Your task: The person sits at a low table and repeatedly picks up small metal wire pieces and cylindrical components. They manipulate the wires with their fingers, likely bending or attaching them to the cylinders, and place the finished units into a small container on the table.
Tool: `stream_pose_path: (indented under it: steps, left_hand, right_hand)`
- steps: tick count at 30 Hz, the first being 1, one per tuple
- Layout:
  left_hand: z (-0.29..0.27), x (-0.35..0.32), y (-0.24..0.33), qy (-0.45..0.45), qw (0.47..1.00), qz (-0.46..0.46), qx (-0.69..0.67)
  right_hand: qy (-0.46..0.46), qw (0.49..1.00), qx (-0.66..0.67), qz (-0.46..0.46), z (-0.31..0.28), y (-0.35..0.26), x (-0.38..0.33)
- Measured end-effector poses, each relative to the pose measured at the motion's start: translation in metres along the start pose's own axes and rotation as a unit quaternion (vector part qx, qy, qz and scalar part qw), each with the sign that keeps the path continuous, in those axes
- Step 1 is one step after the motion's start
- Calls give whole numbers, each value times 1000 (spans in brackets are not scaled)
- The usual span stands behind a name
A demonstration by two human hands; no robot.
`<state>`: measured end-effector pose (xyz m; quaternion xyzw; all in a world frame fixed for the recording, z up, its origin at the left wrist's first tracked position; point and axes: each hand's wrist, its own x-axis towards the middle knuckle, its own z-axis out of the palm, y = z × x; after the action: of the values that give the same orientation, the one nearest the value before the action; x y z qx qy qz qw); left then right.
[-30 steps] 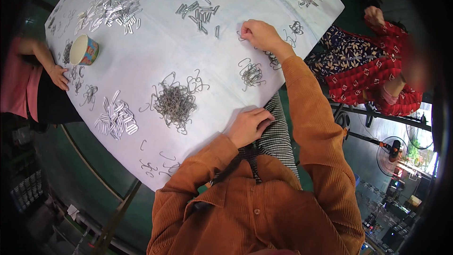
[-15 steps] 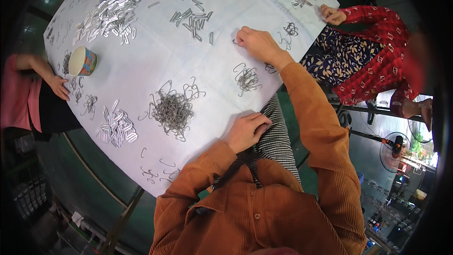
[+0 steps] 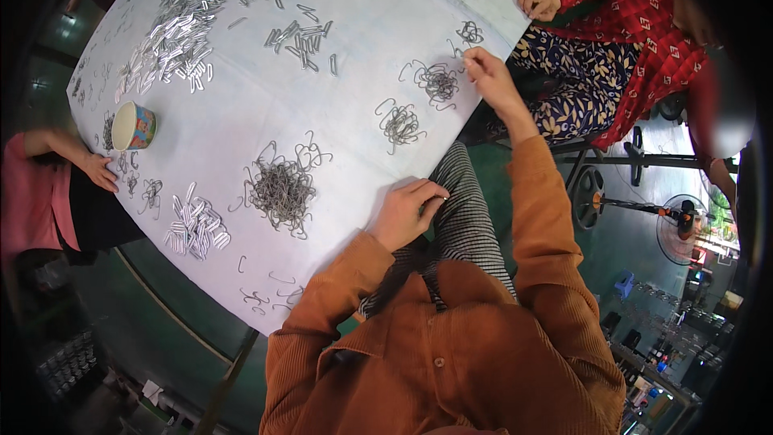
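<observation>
My left hand [image 3: 409, 211] rests at the near edge of the white-covered table, thumb and forefinger pinched. A tiny pale tip shows at its fingertips; I cannot make out what it is. My right hand [image 3: 493, 84] is over the table's right edge, fingers bent together beside a small pile of bent wire hooks [image 3: 437, 84]. Anything in its fingertips is too small to tell. Another hook pile [image 3: 400, 125] lies between my hands. The largest tangled heap of hooks [image 3: 280, 188] sits left of my left hand.
Shiny metal loops lie in a small heap [image 3: 196, 228], a middle group [image 3: 303, 43] and a large spread [image 3: 173, 48]. A paper cup [image 3: 134, 126] stands at the left. Co-workers' hands rest at the left edge [image 3: 101, 171] and far right [image 3: 538, 5]. A fan [image 3: 683, 229] stands beyond.
My right hand has moved right from mid-table, where a thin hook showed at its fingertips, to the right edge. My left hand keeps its pinch. The whole view has shifted slightly.
</observation>
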<state>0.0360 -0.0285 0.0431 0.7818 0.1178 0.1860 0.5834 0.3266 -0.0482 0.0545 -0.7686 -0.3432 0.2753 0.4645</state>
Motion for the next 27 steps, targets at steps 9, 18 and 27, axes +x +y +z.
stream_pose_path:
  steps: [9,18,27]
  left_hand:
    - [4,2,1,37,999,-31,-8]
    - [8,0,-1,39,999,-20,-13]
    - [7,-1,-4,56,998,-13,9]
  right_hand:
    - [-20,986,-125,-108,-5,-6,-21]
    - [24,987,-121,-103,21,-19,-3]
    - [-46,969,-222,-99,161,-88,52]
